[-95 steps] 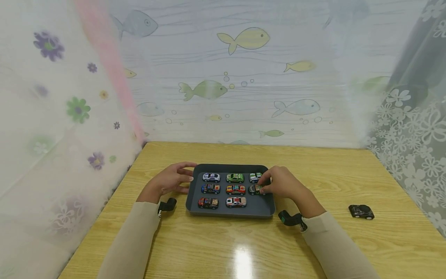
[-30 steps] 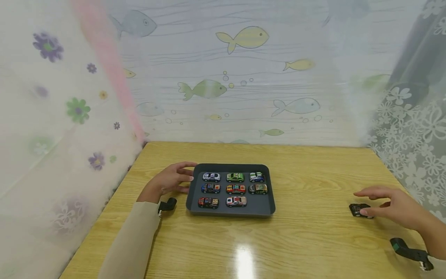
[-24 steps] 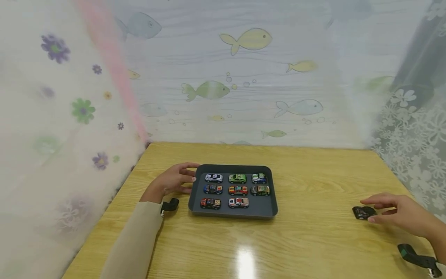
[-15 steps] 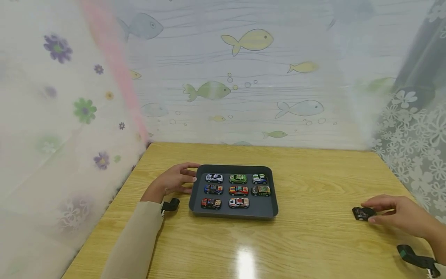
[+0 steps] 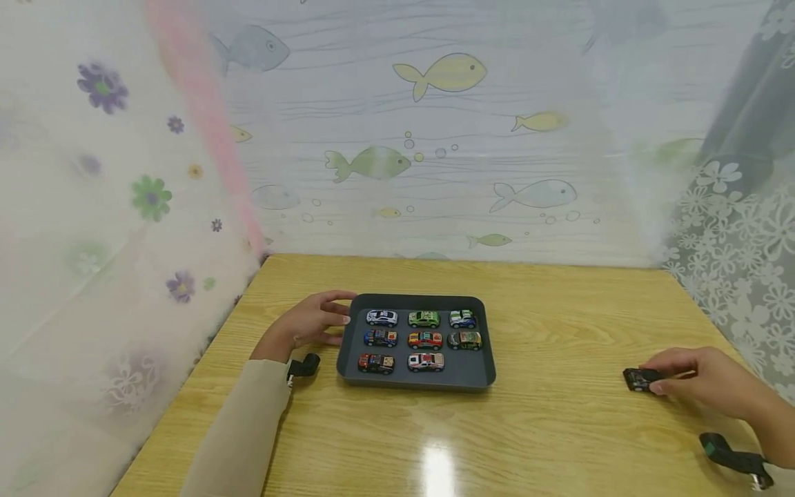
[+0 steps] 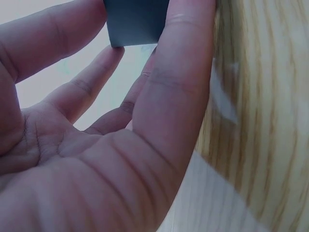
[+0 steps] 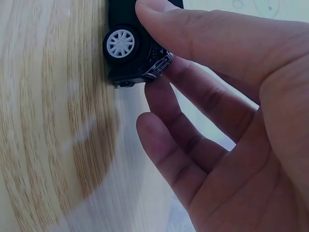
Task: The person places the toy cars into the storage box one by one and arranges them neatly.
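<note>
In the head view my right hand (image 5: 702, 379) pinches a small black toy car (image 5: 638, 379) on the right side of the table. The right wrist view shows the thumb (image 7: 193, 31) along its side, above a white-spoked wheel (image 7: 120, 43). Whether the wheels touch the wood is unclear. My left hand (image 5: 310, 321) rests against the left end of a dark grey tray (image 5: 459, 376), its fingers extended. The left wrist view has the tray's end wall (image 6: 137, 24) between thumb and fingers. Several colourful toy cars, such as a red-and-yellow one (image 5: 425, 339), sit in rows inside.
The tray's front row holds a dark red car (image 5: 375, 364) and a white-and-red car (image 5: 426, 362), with bare tray floor to their right. The wooden table (image 5: 559, 442) meets a fish-patterned curtain (image 5: 435, 138) at the back.
My right hand left the car in the tray's middle row, travelled right to the black toy car, closed its fingers on it and shifted it slightly left. My left hand stayed at the tray.
</note>
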The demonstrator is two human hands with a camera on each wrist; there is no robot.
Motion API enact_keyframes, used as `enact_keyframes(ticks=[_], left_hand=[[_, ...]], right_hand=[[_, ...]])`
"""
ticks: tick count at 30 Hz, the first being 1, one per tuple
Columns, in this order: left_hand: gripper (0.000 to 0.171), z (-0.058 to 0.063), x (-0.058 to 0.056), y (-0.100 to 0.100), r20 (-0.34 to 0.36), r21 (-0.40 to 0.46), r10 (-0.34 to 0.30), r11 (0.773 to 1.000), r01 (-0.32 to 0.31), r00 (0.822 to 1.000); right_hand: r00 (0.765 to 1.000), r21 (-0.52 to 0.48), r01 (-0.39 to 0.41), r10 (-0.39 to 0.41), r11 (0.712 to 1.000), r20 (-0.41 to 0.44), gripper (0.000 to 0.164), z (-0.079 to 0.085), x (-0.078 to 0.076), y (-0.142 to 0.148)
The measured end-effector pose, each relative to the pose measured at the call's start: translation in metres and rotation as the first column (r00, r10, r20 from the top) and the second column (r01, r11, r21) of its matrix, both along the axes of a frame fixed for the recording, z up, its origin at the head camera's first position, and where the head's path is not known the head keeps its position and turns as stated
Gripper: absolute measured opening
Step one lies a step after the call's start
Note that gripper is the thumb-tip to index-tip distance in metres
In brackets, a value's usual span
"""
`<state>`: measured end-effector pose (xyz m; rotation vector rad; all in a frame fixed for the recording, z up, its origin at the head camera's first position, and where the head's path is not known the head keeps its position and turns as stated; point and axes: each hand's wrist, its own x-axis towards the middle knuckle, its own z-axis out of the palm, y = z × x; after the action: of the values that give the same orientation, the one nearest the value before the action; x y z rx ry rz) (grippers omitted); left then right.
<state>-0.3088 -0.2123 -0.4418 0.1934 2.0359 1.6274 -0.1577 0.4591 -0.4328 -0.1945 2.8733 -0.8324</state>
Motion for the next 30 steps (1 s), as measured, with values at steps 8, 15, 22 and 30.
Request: enact_keyframes(ticks=[8,15,22,30], left_hand=[[0.059,0.001,0.0,0.0,0.0,0.002,0.009,1.0,-0.009,1.0],[0.06,0.0,0.001,0.0,-0.004,0.0,-0.005,1.0,0.005,1.0],[0.059,-0.002,0.0,0.0,-0.006,0.01,-0.006,1.0,0.006,1.0],[0.059,-0.004,-0.002,-0.001,-0.008,0.004,0.0,1.0,0.0,1.0]], right_hand=[[1.0,-0.068,-0.017,0.016,0.998,-0.013,0.035,-0.006,-0.003,-0.008],[0.998,-0.096,-0.057,0.058,0.994,0.008,0.035,-0.004,-0.007,-0.013],[0.998,-0.093,-0.061,0.062,0.994,0.013,0.033,-0.003,-0.01,-0.027],[0.997,-0.107,-0.071,0.074,0.992,0.02,0.032,-0.005,-0.017,-0.042]])
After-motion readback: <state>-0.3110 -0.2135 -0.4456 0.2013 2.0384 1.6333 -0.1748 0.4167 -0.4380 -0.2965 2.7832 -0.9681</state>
